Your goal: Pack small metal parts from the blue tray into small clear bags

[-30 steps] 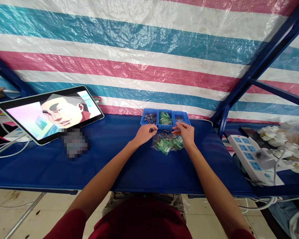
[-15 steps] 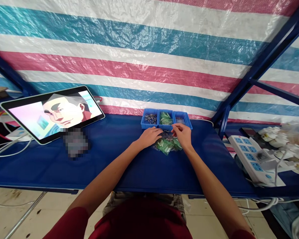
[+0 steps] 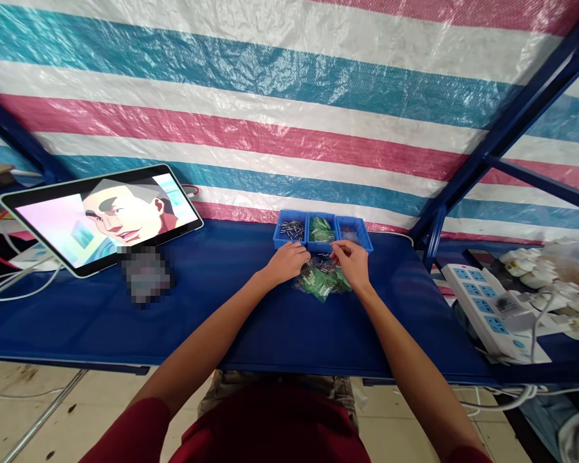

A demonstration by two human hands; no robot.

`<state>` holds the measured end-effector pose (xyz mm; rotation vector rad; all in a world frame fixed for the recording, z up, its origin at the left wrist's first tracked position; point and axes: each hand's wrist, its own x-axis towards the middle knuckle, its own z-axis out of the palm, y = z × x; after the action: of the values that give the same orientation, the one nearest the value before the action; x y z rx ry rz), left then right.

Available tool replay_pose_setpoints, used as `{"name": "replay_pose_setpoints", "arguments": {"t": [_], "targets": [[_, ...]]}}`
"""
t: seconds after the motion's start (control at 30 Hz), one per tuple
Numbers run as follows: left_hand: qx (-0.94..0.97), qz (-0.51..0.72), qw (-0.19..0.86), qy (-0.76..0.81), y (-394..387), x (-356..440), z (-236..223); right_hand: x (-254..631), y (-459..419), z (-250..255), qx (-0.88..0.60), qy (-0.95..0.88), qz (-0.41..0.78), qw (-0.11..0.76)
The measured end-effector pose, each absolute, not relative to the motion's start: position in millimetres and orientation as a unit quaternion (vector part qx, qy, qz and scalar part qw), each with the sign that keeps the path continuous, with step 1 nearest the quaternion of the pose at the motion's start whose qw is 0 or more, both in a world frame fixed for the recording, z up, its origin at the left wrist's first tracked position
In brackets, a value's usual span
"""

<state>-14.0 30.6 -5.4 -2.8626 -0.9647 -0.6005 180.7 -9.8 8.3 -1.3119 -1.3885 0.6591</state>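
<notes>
Over the near side of three small blue bins, my left hand (image 3: 288,262) curls with its fingers drawn together at the left edge of a pile of small green and clear packets (image 3: 322,283). Opposite it, my right hand (image 3: 351,262) pinches thumb and forefinger together above the pile's far right side. Whatever either hand holds is too small to make out. The left bin (image 3: 276,239) contains short metal pins or screws, the middle bin (image 3: 309,247) green packets, and the right bin (image 3: 368,241) small clear pieces.
A tablet (image 3: 120,215) playing a cartoon leans at the left of the blue table (image 3: 299,334), with a blurred-out object (image 3: 147,275) before it. On the right lie a white power strip (image 3: 482,302), white plugs or adapters (image 3: 525,267) and cables. A striped tarp (image 3: 289,128) hangs behind.
My left hand has drawn slightly left and its fingers have curled in from lying more stretched out. My right hand has shifted slightly left, still pinching.
</notes>
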Motion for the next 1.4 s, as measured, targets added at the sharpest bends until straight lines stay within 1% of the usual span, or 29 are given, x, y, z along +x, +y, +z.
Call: {"name": "replay_pose_setpoints", "arguments": {"t": [0.1,0.2,0.27,0.33,0.47,0.53,0.6,0.67,0.77,0.87,0.97,1.07,1.17,1.23,1.3,1.4], "targets": [[-0.907,-0.261,-0.004,-0.330,28,-18,3,179,-12,10,-0.545,-0.612,0.258,0.512],[-0.862,-0.356,-0.098,-0.347,23,-18,10,176,-14,11,-0.490,-0.682,0.245,0.484],[-0.826,-0.397,-0.171,-0.361,19,-16,14,174,-15,10,-0.451,-0.722,0.240,0.467],[-0.794,-0.418,-0.237,-0.371,16,-14,16,173,-14,8,-0.437,-0.741,0.223,0.458],[-0.734,-0.442,-0.369,-0.361,15,-9,14,173,-13,6,-0.458,-0.732,0.200,0.462],[-0.711,-0.440,-0.426,-0.346,16,-7,12,173,-13,6,-0.472,-0.706,0.232,0.474],[-0.692,-0.440,-0.461,-0.340,17,-5,10,172,-15,8,-0.483,-0.672,0.276,0.489],[-0.671,-0.447,-0.483,-0.341,18,-3,8,172,-17,10,-0.485,-0.648,0.304,0.503],[-0.628,-0.469,-0.522,-0.336,19,-1,6,172,-19,12,-0.462,-0.656,0.301,0.515],[-0.587,-0.488,-0.556,-0.328,20,0,5,173,-20,12,-0.412,-0.702,0.275,0.511],[-0.570,-0.481,-0.584,-0.321,19,0,6,173,-20,13,-0.392,-0.742,0.217,0.499],[-0.602,-0.467,-0.563,-0.321,19,-1,8,173,-19,13,-0.416,-0.742,0.167,0.498],[-0.675,-0.460,-0.474,-0.329,18,-3,10,174,-17,13,-0.449,-0.725,0.148,0.500],[-0.706,-0.445,-0.439,-0.332,18,-3,10,175,-17,12,-0.463,-0.720,0.153,0.493],[-0.704,-0.431,-0.459,-0.328,18,-3,9,176,-17,12,-0.469,-0.715,0.165,0.491],[-0.658,-0.439,-0.528,-0.308,20,-2,7,177,-17,12,-0.452,-0.716,0.177,0.502]]}}
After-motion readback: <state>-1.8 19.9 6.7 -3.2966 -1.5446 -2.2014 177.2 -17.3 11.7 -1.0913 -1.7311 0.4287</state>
